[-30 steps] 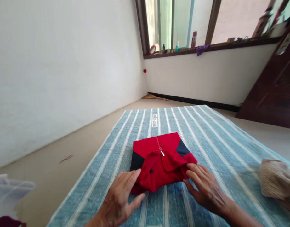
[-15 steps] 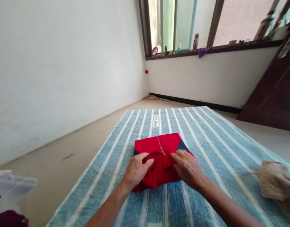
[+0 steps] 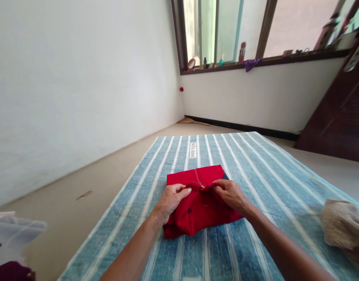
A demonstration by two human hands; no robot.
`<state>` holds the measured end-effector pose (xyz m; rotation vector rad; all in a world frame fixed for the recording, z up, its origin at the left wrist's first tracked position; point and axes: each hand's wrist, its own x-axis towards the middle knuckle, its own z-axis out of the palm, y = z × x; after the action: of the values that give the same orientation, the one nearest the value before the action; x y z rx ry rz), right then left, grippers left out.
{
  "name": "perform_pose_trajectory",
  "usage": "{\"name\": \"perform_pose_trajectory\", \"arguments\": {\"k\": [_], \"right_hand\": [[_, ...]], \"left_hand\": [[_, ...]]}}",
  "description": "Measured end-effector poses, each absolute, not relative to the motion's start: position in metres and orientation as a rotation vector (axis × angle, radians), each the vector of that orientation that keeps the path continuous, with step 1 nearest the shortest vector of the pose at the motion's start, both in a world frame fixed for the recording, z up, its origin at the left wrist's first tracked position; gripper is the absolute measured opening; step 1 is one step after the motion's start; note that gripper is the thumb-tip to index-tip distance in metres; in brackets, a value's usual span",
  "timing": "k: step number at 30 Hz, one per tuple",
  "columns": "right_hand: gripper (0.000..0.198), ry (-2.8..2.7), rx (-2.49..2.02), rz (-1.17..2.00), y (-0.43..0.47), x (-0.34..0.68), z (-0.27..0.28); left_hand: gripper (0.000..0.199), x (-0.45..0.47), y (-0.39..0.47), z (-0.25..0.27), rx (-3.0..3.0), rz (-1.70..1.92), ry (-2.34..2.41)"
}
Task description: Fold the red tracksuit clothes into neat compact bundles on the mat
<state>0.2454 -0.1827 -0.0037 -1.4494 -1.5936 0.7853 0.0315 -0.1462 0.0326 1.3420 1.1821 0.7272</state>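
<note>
A folded red jacket (image 3: 197, 212) with dark blue patches and a front zipper (image 3: 199, 181) lies on a bed-like surface under a blue cloth with white stripes (image 3: 156, 164). My left hand (image 3: 172, 199) pinches the left side of its collar between thumb and fingers. On the other side, my right hand (image 3: 229, 194) grips the collar's right end, its fingertips partly buried in the fabric. Between both hands the collar edge is lifted and covers part of the zipper pull.
A beige knitted item (image 3: 341, 224) rests at the right edge of the cloth. White and maroon fabric or plastic (image 3: 15, 230) shows at lower left. Beyond are a dark red door (image 3: 337, 101), a broom (image 3: 193, 121) on the floor and a windowsill (image 3: 220, 67) with bottles.
My right hand has shifted slightly up and pulled the collar edge upward, so the zipper pull is now mostly covered. The left hand stays almost in place on the jacket.
</note>
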Motion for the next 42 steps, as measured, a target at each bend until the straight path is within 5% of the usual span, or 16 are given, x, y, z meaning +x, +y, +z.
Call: {"name": "perform_pose_trajectory", "arguments": {"k": [7, 14, 18, 23, 26, 30, 42], "right_hand": [[0.03, -1.742, -1.528, 0.752, -0.187, 0.243, 0.006], [0.037, -1.661, -1.598, 0.769, -0.181, 0.244, -0.003], [0.038, -1.614, -1.591, 0.822, -0.179, 0.245, -0.004], [0.038, -1.58, -1.563, 0.865, -0.176, 0.246, -0.006], [0.039, -1.566, -1.558, 0.889, -0.174, 0.247, -0.007], [0.04, -1.531, -1.556, 0.956, -0.174, 0.25, -0.009], [0.055, -1.281, -1.528, 1.125, -0.174, 0.255, -0.013]], "left_hand": [[0.037, 0.039, -0.137, 0.011, 1.494, 0.875, 1.335], [0.012, 0.039, -0.132, 0.006, 1.635, 0.848, 1.517], [0.033, 0.046, -0.149, 0.024, 2.265, 0.939, 1.665], [0.032, 0.071, -0.165, 0.042, 2.854, 0.726, 1.16], [0.041, 0.084, -0.147, 0.044, 2.794, 0.387, 1.008], [0.019, 0.088, -0.11, 0.04, 2.556, 0.127, 0.876], [0.015, 0.087, -0.09, 0.033, 1.994, 0.38, 0.778]]}}
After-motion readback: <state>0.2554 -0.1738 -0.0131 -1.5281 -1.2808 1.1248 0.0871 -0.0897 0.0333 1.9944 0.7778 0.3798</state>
